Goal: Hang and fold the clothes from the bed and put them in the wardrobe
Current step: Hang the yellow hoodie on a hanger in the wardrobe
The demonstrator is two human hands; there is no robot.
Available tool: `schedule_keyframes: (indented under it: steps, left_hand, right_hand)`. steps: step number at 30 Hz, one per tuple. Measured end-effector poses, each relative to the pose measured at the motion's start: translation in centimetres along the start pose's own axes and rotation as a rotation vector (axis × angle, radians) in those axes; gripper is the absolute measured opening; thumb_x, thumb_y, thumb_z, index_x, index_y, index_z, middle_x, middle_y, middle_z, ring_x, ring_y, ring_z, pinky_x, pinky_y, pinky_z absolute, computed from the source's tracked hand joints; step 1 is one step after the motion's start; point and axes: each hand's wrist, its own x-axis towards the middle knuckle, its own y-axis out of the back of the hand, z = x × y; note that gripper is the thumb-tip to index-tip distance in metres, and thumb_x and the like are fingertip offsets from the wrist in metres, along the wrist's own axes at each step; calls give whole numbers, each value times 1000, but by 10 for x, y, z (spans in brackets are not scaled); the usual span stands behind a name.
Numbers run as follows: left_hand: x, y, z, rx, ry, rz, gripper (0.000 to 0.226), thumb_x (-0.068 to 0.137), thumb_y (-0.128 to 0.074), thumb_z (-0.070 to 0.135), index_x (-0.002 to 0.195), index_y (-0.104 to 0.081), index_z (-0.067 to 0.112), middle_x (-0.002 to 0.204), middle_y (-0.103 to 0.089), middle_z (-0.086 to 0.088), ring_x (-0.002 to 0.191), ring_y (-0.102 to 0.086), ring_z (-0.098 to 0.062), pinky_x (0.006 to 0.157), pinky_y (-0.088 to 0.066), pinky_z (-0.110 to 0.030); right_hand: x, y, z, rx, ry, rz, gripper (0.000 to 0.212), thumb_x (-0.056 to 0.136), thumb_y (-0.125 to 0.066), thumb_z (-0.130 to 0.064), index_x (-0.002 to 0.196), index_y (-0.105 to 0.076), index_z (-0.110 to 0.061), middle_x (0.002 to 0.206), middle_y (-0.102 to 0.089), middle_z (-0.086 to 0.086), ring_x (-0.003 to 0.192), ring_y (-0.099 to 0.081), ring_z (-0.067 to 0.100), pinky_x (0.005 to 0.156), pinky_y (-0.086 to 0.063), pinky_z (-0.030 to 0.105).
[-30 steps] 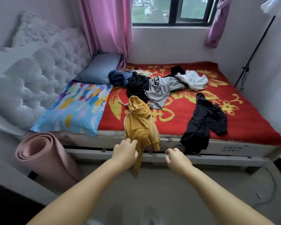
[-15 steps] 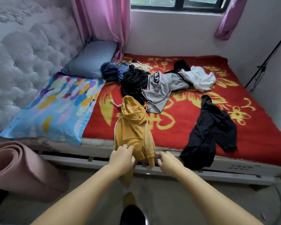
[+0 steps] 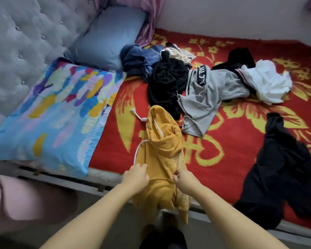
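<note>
A yellow hoodie with a white drawstring lies at the near edge of the bed, its lower part hanging over the side. My left hand grips its left side and my right hand pinches the fabric on its right side. Farther back lie a black garment, grey trousers, a white garment, a dark blue garment and a cream one. Another black garment drapes over the bed's near right edge.
The bed has a red blanket with yellow flowers. A colourful pillow and a blue pillow lie against the grey tufted headboard. A rolled pink mat stands on the floor at the left. A pink curtain hangs behind.
I have moved closer to the bed. Both hands went forward from the bed's edge onto the yellow hoodie and took hold of it.
</note>
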Motion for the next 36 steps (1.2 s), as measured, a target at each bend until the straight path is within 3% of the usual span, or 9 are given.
schedule_keyframes:
  steps: [5,10,15,18,21,27,30,34,36]
  left_hand:
    - [80,-15,-7,-212,104,-69,43,98,-38,34,137,-43,18,133,-48,-7,120,-49,-26,98,-44,-41]
    - [179,-26,-2,-448,253,175,52,99,-38,40,146,-28,18,144,-32,-7,130,-36,-27,101,-36,-39]
    - [263,-41,-12,-664,412,37,73,90,-53,47,148,-23,14,146,-33,-12,135,-34,-30,108,-32,-42]
    - [275,-45,-8,-630,424,-11,54,86,-56,28,135,-40,10,133,-48,-11,123,-46,-30,101,-40,-39]
    - [258,-43,1,-943,484,72,39,87,-46,13,124,-54,10,113,-61,-7,105,-56,-27,88,-47,-36]
    - [172,-20,10,-1695,529,-16,33,81,-38,-10,96,-62,7,72,-57,-8,68,-52,-20,60,-42,-28]
    - [128,-4,6,-1788,506,-146,17,80,-46,2,88,-58,11,77,-56,-8,70,-50,-20,61,-40,-28]
    - [48,6,-11,-1722,404,-272,35,87,-57,34,115,-64,14,109,-63,-13,100,-51,-27,83,-41,-34]
    - [4,11,-19,-1637,363,-327,29,92,-52,36,109,-63,15,98,-63,-9,91,-53,-22,77,-40,-30]
  right_hand:
    - [105,6,-13,364,-181,16,62,94,-44,-50,133,-46,-3,132,-53,14,117,-54,33,97,-47,44]
    - [202,1,-16,608,-348,99,81,91,-42,-60,148,-25,-5,147,-38,16,133,-39,36,109,-35,43]
    - [237,-7,-2,590,-390,134,63,89,-58,-31,137,-28,-4,130,-50,20,110,-52,33,91,-40,34]
    - [243,-9,12,616,-356,145,55,87,-55,-19,136,-32,-9,127,-52,16,107,-52,31,94,-43,37]
    - [238,-4,12,765,-355,170,56,88,-51,-17,141,-34,-13,132,-51,11,117,-51,31,102,-42,44]
    - [169,24,2,1083,-233,166,40,81,-44,7,113,-55,-14,97,-63,10,86,-59,28,78,-51,43]
    - [126,38,-9,1128,-154,149,39,80,-39,13,103,-56,-14,82,-58,7,68,-53,21,55,-44,28]
    - [49,52,-32,1044,47,118,34,77,-42,11,92,-56,-17,74,-52,3,62,-47,17,46,-39,22]
    - [6,55,-47,1042,117,54,26,65,-48,0,85,-55,-14,70,-48,3,59,-45,17,43,-39,22]
